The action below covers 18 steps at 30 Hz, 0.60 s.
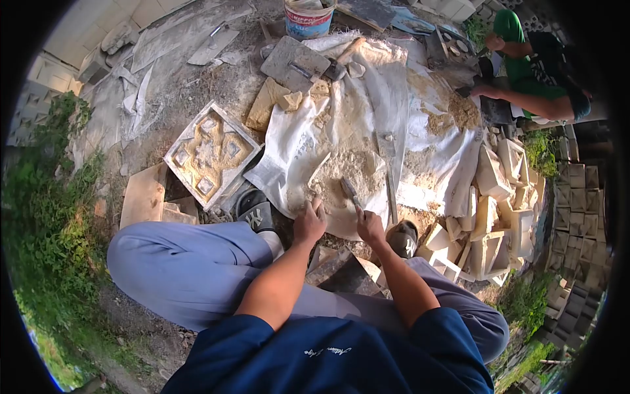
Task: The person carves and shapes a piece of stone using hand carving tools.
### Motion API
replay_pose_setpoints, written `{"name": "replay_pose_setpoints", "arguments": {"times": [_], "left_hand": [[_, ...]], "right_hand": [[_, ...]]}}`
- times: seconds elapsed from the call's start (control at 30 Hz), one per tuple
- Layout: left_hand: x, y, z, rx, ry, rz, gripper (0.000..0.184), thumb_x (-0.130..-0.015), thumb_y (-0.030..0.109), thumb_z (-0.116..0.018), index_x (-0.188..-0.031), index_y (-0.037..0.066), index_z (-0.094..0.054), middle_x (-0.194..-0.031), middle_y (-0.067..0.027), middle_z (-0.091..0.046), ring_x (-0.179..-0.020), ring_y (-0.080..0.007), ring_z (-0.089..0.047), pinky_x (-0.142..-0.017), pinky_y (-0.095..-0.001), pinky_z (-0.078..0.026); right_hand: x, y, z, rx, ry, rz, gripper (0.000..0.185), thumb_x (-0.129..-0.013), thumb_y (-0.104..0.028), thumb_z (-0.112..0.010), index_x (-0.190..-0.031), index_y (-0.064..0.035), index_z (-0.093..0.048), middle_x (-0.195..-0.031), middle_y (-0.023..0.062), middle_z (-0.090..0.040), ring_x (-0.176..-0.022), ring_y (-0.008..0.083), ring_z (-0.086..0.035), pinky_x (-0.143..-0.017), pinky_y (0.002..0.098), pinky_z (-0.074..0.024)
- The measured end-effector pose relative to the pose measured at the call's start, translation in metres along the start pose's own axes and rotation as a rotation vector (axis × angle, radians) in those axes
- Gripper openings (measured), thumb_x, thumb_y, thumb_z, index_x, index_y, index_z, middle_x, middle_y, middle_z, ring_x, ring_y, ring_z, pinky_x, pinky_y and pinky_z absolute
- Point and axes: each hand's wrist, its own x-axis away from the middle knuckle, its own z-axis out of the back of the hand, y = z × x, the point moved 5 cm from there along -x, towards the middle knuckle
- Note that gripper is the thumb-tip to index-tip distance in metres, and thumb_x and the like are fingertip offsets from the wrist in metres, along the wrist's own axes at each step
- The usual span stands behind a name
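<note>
Between my feet, a pale, dust-covered block (338, 172) lies on a white woven sheet (282, 141). My left hand (310, 222) is closed at the block's near left edge. Whatever its fingers grip there is too small to make out. In my right hand (371, 227) is a narrow flat-bladed tool (350, 190), its dark end slanting forward over the powder on the block. A long thin metal strip (392, 194) lies just beyond the right hand. Farther forward, a hammer (335, 69) rests beside a flat grey slab (293, 64).
A square mould with a patterned inside (211, 154) sits to the left. Pale cast blocks (492, 217) are heaped at right. A labelled bucket (308, 20) stands at the far side. Another person (535, 72) crouches at upper right, hands near a powder pile (462, 110).
</note>
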Motion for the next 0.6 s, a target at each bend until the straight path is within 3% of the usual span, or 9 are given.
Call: {"name": "replay_pose_setpoints", "arguments": {"times": [0.2,0.3,0.4,0.5,0.6], "left_hand": [[0.001,-0.005,-0.003,0.042,0.050,-0.010,0.036,-0.092,0.033,-0.052,-0.105,0.000,-0.049,-0.086,-0.0307,-0.063,-0.081,-0.0466,-0.064,-0.071,-0.0527,-0.052],[-0.001,-0.001,-0.002,0.025,0.007,0.029,0.036,-0.093,0.034,-0.050,-0.108,0.001,-0.051,-0.092,-0.0308,-0.063,-0.086,-0.0479,-0.062,-0.075,-0.0534,-0.050],[-0.001,-0.001,0.002,0.036,0.064,-0.034,0.035,-0.091,0.034,-0.052,-0.105,0.001,-0.050,-0.083,-0.0281,-0.065,-0.077,-0.0481,-0.063,-0.069,-0.0544,-0.052],[0.001,-0.005,-0.001,0.012,0.046,0.017,0.034,-0.091,0.034,-0.052,-0.104,0.002,-0.050,-0.084,-0.0282,-0.065,-0.077,-0.0481,-0.063,-0.069,-0.0545,-0.051],[0.001,-0.010,-0.006,0.042,0.125,-0.080,0.035,-0.092,0.036,-0.051,-0.103,0.003,-0.051,-0.083,-0.0286,-0.064,-0.077,-0.0479,-0.063,-0.068,-0.0548,-0.051]], "right_hand": [[-0.004,-0.036,0.008,-0.181,0.149,0.175,0.042,-0.099,-0.034,-0.045,-0.085,0.0025,-0.059,-0.069,0.0312,-0.057,-0.071,0.0505,-0.057,-0.062,0.0561,-0.0417],[-0.006,-0.022,-0.011,0.028,0.020,0.072,0.045,-0.097,-0.039,-0.046,-0.090,0.0025,-0.062,-0.074,0.0329,-0.060,-0.078,0.0517,-0.058,-0.070,0.0555,-0.0453],[-0.021,-0.023,-0.011,-0.005,-0.020,-0.022,0.054,-0.096,-0.044,-0.046,-0.083,0.0040,-0.066,-0.078,0.0347,-0.060,-0.083,0.0524,-0.058,-0.077,0.0550,-0.0452],[-0.023,-0.055,0.015,-0.137,0.065,0.056,0.050,-0.097,-0.039,-0.048,-0.074,0.0043,-0.060,-0.073,0.0331,-0.058,-0.075,0.0512,-0.057,-0.065,0.0533,-0.0430],[-0.019,-0.060,0.012,-0.196,0.164,0.165,0.047,-0.098,-0.035,-0.048,-0.074,0.0041,-0.058,-0.068,0.0321,-0.055,-0.070,0.0500,-0.056,-0.059,0.0501,-0.0419]]}}
